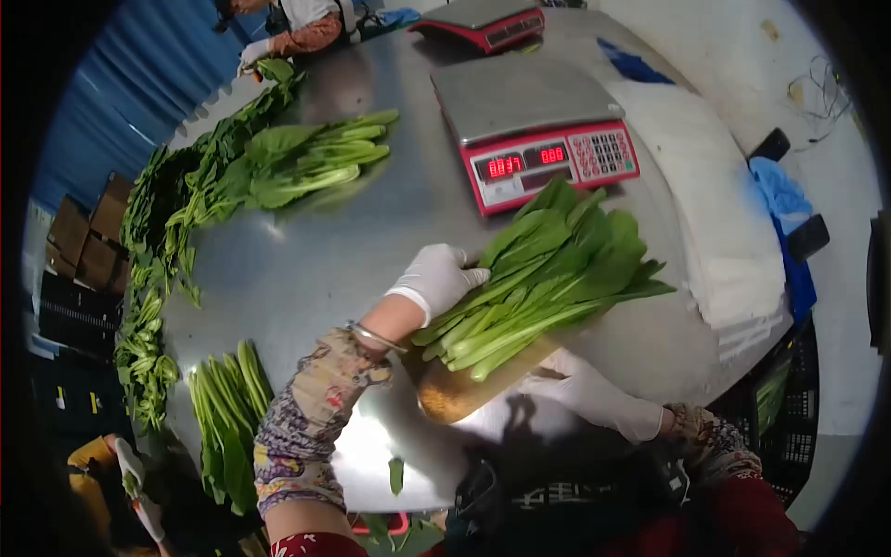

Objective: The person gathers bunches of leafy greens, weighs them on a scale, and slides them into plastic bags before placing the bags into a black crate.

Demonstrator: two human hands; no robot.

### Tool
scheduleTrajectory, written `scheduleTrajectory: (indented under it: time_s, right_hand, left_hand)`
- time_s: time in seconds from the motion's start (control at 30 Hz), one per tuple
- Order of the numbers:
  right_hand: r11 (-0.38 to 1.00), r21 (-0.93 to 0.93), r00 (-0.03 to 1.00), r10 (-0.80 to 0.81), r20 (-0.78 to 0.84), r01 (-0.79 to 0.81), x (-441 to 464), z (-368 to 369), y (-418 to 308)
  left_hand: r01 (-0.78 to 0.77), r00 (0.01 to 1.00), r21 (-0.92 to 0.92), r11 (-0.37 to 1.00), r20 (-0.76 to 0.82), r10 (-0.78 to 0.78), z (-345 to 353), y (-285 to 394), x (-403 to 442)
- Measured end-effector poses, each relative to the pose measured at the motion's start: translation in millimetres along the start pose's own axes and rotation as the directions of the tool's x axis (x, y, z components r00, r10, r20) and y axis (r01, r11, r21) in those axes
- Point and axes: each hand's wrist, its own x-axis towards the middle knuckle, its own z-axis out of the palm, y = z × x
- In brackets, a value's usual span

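A bundle of leafy greens [548,278] with pale stalks lies in front of me, stalk ends toward my body. My left hand [441,283], in a white glove, has its fingers curled closed on the bundle's left edge. Under the stalk ends shows a tan, rounded-ended object [450,395] whose kind I cannot make out. My right hand [594,395], also gloved, is beside and below that object, its fingers bent at the edge and partly hidden. Just beyond the leaf tips stands a red digital scale [543,135] with lit red digits.
More greens lie on the metal table [306,278]: a bunch [306,162], a long pile [153,241] along the left edge and a bunch [227,418] near me. A second scale [483,23] stands behind. White sheets [705,204] lie right. Two co-workers' gloved hands [252,56] [139,492] hold greens.
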Motion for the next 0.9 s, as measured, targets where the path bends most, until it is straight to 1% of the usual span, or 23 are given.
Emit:
scheduleTrajectory:
  time_s: [0.03, 0.07, 0.1, 0.13, 0.17, 0.23, 0.3, 0.33, 0.37, 0.4, 0.43, 0.47, 0.5, 0.57, 0.6, 0.63, 0.7, 0.73, 0.77, 0.8, 0.83, 0.87, 0.9]
  right_hand:
    - [0.996, 0.034, 0.995, 0.075, 0.072, -0.078, -15, 12, 2]
    - [0.822, -0.457, 0.931, -0.364, 0.036, 0.339, -24, 16, 31]
    - [0.518, -0.735, 0.866, -0.464, 0.187, 0.437, -36, 13, 33]
    - [0.120, -0.878, 0.768, -0.548, 0.331, 0.464, -48, 11, 36]
    - [0.109, -0.918, 0.731, -0.644, 0.227, 0.381, -50, 8, 45]
    - [-0.005, -0.915, 0.671, -0.678, 0.300, 0.404, -53, -11, 43]
    - [-0.174, -0.903, 0.524, -0.764, 0.376, 0.393, -41, -20, 43]
    - [-0.261, -0.890, 0.440, -0.794, 0.418, 0.374, -32, -25, 39]
    - [-0.282, -0.898, 0.505, -0.751, 0.426, 0.338, -30, -25, 20]
    - [-0.336, -0.872, 0.551, -0.678, 0.486, 0.355, -25, -30, -1]
    - [-0.376, -0.848, 0.599, -0.600, 0.530, 0.373, -20, -33, -17]
    - [-0.338, -0.833, 0.652, -0.518, 0.554, 0.439, -14, -32, -25]
    - [-0.290, -0.822, 0.698, -0.435, 0.569, 0.489, -10, -32, -31]
    - [-0.216, -0.718, 0.620, -0.382, 0.686, 0.661, -2, -38, -16]
    - [-0.172, -0.737, 0.645, -0.383, 0.661, 0.653, -4, -39, -2]
    - [-0.123, -0.757, 0.672, -0.384, 0.633, 0.642, -11, -40, 13]
    - [-0.139, -0.838, 0.721, -0.447, 0.529, 0.528, -38, -45, 30]
    - [0.067, -0.815, 0.709, -0.537, 0.457, 0.576, -63, -61, 37]
    - [0.175, -0.865, 0.820, -0.448, 0.355, 0.470, -76, -66, 49]
    - [0.243, -0.890, 0.847, -0.475, 0.238, 0.386, -93, -74, 58]
    - [0.313, -0.900, 0.862, -0.493, 0.120, 0.304, -114, -84, 64]
    - [0.456, -0.875, 0.927, -0.374, -0.023, 0.162, -138, -93, 67]
    - [0.574, -0.819, 0.961, -0.231, -0.152, 0.008, -162, -100, 67]
  left_hand:
    - [-0.019, 0.999, 0.197, 0.980, 0.046, 0.010, 24, -11, -4]
    - [-0.031, 0.995, 0.248, 0.968, -0.082, 0.053, 48, -24, -9]
    - [-0.033, 0.994, 0.220, 0.975, -0.094, 0.054, 58, -27, -17]
    - [-0.036, 0.992, 0.191, 0.981, -0.111, 0.058, 66, -30, -20]
    - [-0.045, 0.988, 0.168, 0.985, -0.138, 0.068, 70, -30, -23]
    - [0.002, 0.982, 0.220, 0.976, -0.186, 0.040, 81, -22, -31]
    - [0.018, 0.963, 0.266, 0.964, -0.263, 0.054, 85, -14, -38]
    - [-0.057, 0.941, 0.471, 0.880, -0.269, 0.205, 90, -8, -44]
    - [-0.112, 0.905, 0.657, 0.745, -0.242, 0.349, 98, -1, -54]
    - [-0.159, 0.782, 0.764, 0.625, -0.289, 0.553, 111, 8, -73]
    - [-0.225, 0.657, 0.776, 0.589, -0.326, 0.680, 117, 26, -96]
    - [-0.270, 0.654, 0.806, 0.527, -0.248, 0.715, 125, 31, -110]
    - [-0.297, 0.721, 0.752, 0.588, -0.227, 0.655, 133, 39, -123]
    - [-0.313, 0.750, 0.745, 0.589, -0.187, 0.634, 140, 45, -139]
    - [-0.360, 0.781, 0.710, 0.605, -0.125, 0.612, 136, 54, -145]
    - [-0.380, 0.790, 0.730, 0.568, -0.063, 0.609, 137, 59, -145]
    - [-0.539, 0.750, 0.616, 0.574, 0.040, 0.660, 122, 78, -130]
    - [-0.635, 0.741, 0.370, 0.679, 0.043, 0.670, 112, 83, -116]
    - [-0.674, 0.738, 0.096, 0.732, 0.051, 0.673, 102, 92, -98]
    - [-0.510, 0.852, -0.144, 0.848, 0.047, 0.521, 94, 105, -83]
    - [-0.421, 0.897, -0.258, 0.870, 0.025, 0.442, 90, 114, -62]
    - [-0.492, 0.870, -0.200, 0.847, -0.104, 0.481, 96, 125, -35]
    - [-0.553, 0.825, -0.139, 0.822, -0.232, 0.516, 102, 134, -7]
